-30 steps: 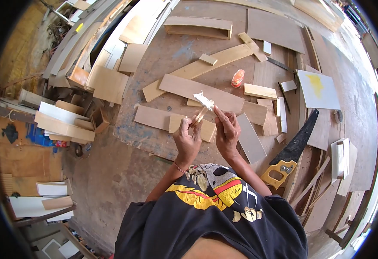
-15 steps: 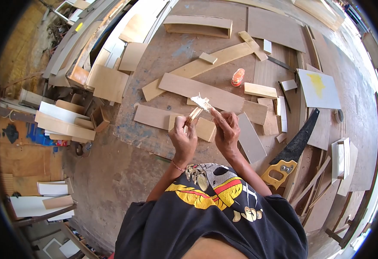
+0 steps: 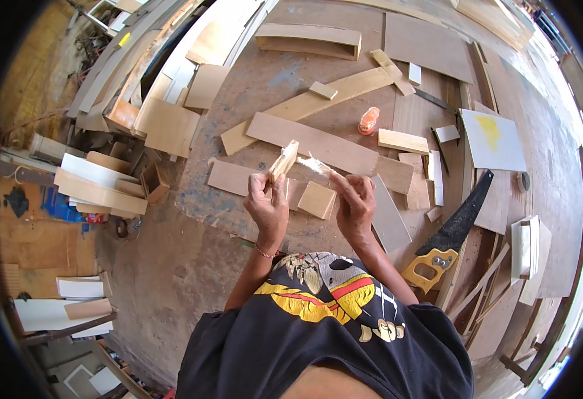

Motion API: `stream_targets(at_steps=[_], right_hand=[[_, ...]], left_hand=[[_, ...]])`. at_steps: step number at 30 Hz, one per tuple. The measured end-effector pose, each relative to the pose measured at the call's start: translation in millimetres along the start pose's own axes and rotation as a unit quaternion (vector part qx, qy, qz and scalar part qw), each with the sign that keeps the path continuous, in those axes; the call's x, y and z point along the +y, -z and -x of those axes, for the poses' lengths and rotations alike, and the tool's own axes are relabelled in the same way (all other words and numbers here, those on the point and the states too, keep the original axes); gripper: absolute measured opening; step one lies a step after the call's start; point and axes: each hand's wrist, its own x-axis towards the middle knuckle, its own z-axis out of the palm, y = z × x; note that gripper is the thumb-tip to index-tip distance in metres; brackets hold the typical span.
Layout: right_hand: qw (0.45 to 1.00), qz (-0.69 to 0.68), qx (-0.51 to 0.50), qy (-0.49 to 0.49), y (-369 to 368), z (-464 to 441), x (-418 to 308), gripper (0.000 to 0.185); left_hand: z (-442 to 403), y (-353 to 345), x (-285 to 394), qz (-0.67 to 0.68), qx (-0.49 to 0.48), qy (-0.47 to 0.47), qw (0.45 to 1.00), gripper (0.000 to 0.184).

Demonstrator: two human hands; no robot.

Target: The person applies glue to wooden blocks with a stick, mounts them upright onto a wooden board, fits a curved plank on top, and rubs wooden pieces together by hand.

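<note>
My left hand (image 3: 268, 209) pinches a small piece of wood (image 3: 284, 159), held tilted upward above the bench. In my right hand (image 3: 356, 206) is a small tool with a ragged white end (image 3: 313, 163); its handle is mostly hidden by the fingers, so its exact kind is unclear. That white end points left at the wood piece, with a small gap between them. Below the hands a square wooden block (image 3: 317, 200) lies on the workbench (image 3: 238, 223). Just beyond it stretches a long brown board (image 3: 318, 143).
An orange-red container (image 3: 368, 121) stands beyond my right hand. To the right lies a handsaw (image 3: 456, 216) with a yellow handle. Pale planks (image 3: 311, 103) and an open wooden box frame (image 3: 309, 38) are farther back. Stacked offcuts (image 3: 105, 183) fill the left side.
My left hand has moved left with the wood piece, away from the white-ended tool. The right hand has shifted slightly right, so the two held things are now apart.
</note>
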Motion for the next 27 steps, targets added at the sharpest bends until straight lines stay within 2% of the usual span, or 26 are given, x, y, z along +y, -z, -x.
stream_targets(at_steps=[2,4,6,7,12,16,18,21,22,24,27], right_hand=[[0.992,-0.081,0.046,-0.084,1,3,-3,0.044],[0.992,-0.088,0.041,-0.082,7,-6,-10,0.043],[0.997,-0.056,0.037,-0.048,7,-12,-14,0.043],[0.998,-0.046,0.025,-0.035,5,-10,-14,0.049],[0.999,-0.018,0.004,0.026,-5,-1,-4,0.060],[0.999,0.043,0.008,0.023,-11,1,15,0.058],[0.997,0.066,0.019,0.020,-11,0,23,0.058],[0.991,0.113,0.065,-0.041,-9,-2,29,0.049],[0.991,0.112,0.064,-0.040,-8,-4,28,0.049],[0.995,0.021,0.073,-0.062,-4,-9,26,0.047],[0.995,-0.003,0.050,-0.084,3,-11,18,0.039]], left_hand=[[-3,3,1,-0.037,0.002,-0.018,0.999,0.018],[0,4,3,-0.071,-0.016,-0.006,0.997,0.018],[5,2,2,-0.075,-0.019,-0.031,0.997,0.019],[6,0,1,-0.077,-0.020,-0.058,0.995,0.019],[10,-3,6,-0.064,-0.030,-0.068,0.995,0.017],[14,-2,4,-0.042,-0.044,-0.025,0.998,0.013],[15,-1,5,-0.047,-0.048,-0.033,0.997,0.012],[11,-2,13,-0.044,-0.049,-0.053,0.996,0.011],[10,-3,15,-0.035,-0.046,-0.064,0.996,0.010],[10,-5,12,-0.031,-0.046,-0.064,0.996,0.011],[12,-9,5,-0.030,-0.046,-0.075,0.996,0.011]])
